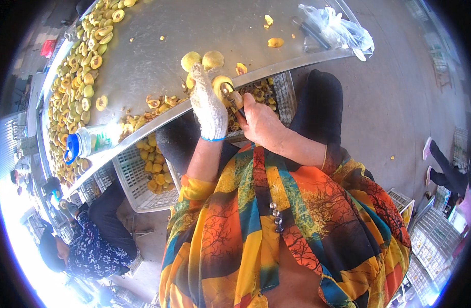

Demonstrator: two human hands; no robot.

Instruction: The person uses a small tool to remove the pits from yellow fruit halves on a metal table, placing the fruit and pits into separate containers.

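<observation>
My left hand (208, 104), in a white knitted glove with a blue cuff edge, holds a halved yellow peach-like fruit (221, 87) at the table's near edge. In my bare right hand (258, 119) is a small hand tool with a curved metal loop (227, 90), its loop at the cut face of the fruit. Two whole yellow fruits (213, 60) lie just beyond the glove, and another is partly hidden by it. A cut piece (241, 69) lies to their right on the metal table (154, 46).
Many halved fruits (77, 77) line the table's left side, near a blue-capped bottle (93, 142). Scraps (158, 106) lie along the near edge. Plastic bags (339, 29) are at the right corner. Crates of scraps (287, 96) and fruit (139, 196) stand below. A co-worker (93, 242) sits at left.
</observation>
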